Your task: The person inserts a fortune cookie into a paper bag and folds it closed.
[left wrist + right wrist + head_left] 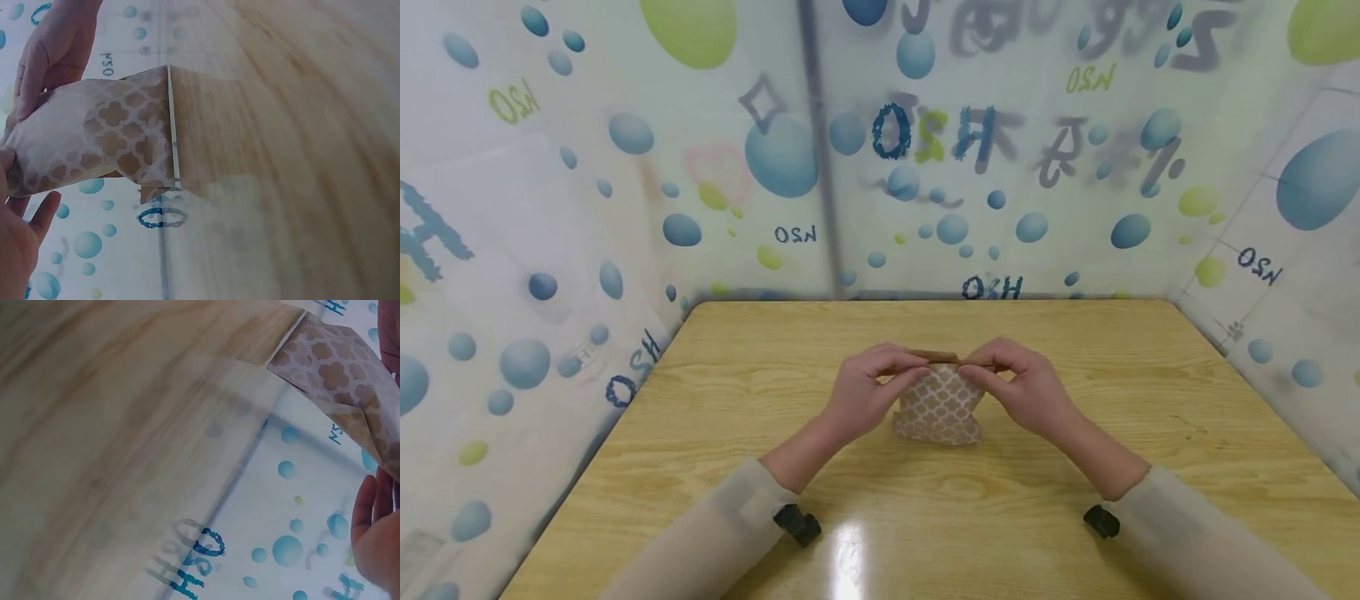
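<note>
A small brown paper bag [942, 404] with a white quatrefoil pattern stands on the table between both hands. Its top edge is folded or pressed flat. My left hand [868, 387] pinches the left end of that top edge between thumb and fingers. At the right end my right hand [1022, 383] pinches it the same way. From the left wrist view, the paper bag [134, 128] shows its patterned face, its bottom touching the tabletop. In the right wrist view the bag [334, 369] bulges below the fingers. What the bag contains is hidden.
The glossy wooden table [962, 500] reflects a light near its front. Around it hang white sheets [880, 208] printed with blue and green bubbles and lettering. Small black devices [797, 525] sit at both sleeve cuffs.
</note>
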`<state>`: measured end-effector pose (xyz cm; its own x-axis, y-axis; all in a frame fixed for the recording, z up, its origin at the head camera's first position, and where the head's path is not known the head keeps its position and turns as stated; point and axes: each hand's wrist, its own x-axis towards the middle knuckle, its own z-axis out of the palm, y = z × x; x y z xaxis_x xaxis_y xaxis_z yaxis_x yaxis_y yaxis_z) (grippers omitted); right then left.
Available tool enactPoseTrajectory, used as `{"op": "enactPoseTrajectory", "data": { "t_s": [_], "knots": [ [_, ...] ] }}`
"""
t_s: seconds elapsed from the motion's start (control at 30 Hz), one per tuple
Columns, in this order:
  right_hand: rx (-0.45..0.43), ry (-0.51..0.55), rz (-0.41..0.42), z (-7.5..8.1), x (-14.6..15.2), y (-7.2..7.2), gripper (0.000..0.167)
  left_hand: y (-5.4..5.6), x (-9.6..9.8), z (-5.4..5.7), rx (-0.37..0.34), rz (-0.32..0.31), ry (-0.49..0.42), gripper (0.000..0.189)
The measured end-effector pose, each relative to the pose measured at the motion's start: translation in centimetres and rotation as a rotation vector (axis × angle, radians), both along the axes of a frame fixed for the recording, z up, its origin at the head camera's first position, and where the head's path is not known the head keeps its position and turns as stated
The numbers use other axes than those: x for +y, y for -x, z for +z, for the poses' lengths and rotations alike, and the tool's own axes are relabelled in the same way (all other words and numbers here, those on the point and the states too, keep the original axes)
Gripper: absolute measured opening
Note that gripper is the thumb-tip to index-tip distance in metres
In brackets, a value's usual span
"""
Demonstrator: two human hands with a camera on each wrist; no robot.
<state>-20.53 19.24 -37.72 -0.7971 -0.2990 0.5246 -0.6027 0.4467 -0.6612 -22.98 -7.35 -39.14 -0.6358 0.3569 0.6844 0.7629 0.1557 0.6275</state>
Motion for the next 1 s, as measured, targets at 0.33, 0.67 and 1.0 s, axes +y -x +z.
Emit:
{"op": "enactPoseTrajectory", "data": {
  "t_s": [0.33,0.67,1.0],
  "knots": [
    [-0.027,0.032,0.026,0.05,0.01,0.12,0.016,0.23,0.41,0.63,-0.402,-0.106,-0.169,0.048],
    [-0.184,-0.019,0.035,0.39,0.12,0.36,0.017,0.34,0.56,0.43,-0.512,-0.104,-0.048,0.011],
    [-0.305,0.052,0.076,0.61,0.36,0.54,0.026,0.67,0.24,0.44,-0.465,-0.178,-0.043,0.022]
  ]
}}
